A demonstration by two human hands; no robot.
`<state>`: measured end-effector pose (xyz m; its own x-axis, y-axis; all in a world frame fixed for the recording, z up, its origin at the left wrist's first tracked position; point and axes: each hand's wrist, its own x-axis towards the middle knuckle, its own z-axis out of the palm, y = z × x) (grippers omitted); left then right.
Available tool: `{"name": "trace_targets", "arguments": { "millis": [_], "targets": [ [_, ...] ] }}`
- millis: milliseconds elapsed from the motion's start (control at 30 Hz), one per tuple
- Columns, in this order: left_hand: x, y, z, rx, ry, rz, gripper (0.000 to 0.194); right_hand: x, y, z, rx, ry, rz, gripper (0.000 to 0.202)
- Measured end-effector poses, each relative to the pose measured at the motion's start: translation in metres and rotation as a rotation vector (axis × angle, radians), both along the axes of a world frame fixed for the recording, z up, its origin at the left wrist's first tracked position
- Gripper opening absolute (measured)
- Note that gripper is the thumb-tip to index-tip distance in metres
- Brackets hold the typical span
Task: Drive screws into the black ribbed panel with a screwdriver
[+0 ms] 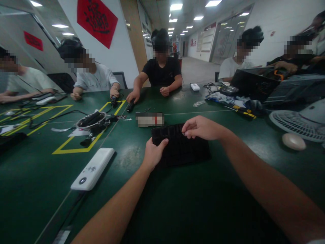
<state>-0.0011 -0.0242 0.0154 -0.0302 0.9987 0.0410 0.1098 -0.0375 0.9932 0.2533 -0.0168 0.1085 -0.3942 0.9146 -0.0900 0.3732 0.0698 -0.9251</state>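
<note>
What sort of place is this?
Looks like a shared indoor workspace, perhaps an office or workshop: people around a green table marked with yellow tape, ceiling lights overhead.

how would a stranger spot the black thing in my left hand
On the green table, your left hand grips a flat black rectangular object by its left side, with your right hand at its far side. Unlike the white device left of it, it is dark with moulded shapes.
</note>
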Motion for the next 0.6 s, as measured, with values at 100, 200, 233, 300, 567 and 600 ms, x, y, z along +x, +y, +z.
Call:
{"name": "trace_targets", "arguments": {
  "millis": [100,200,233,300,567,600],
  "targets": [
    [0.000,-0.001,0.001,-0.002,0.008,-0.004,0.042,-0.001,0.001,0.000,0.003,-0.006,-0.011,0.012],
    [0.000,-0.001,0.003,-0.001,0.007,-0.001,0.042,-0.001,0.000,0.002,0.012,-0.020,-0.027,0.011],
    [0.000,-0.001,0.004,0.001,0.004,0.000,0.041,-0.001,0.000,0.003,0.015,-0.028,-0.034,0.010],
    [0.001,-0.001,0.004,0.005,-0.006,-0.002,0.041,-0.002,-0.001,0.004,0.017,-0.045,-0.044,0.009],
    [0.000,-0.001,0.001,0.011,-0.019,0.012,0.044,-0.020,-0.008,0.000,0.054,-0.075,-0.074,0.012],
    [0.000,-0.001,0.000,0.011,-0.019,0.008,0.044,-0.022,-0.009,-0.001,0.072,-0.102,-0.088,0.013]
  ]
}}
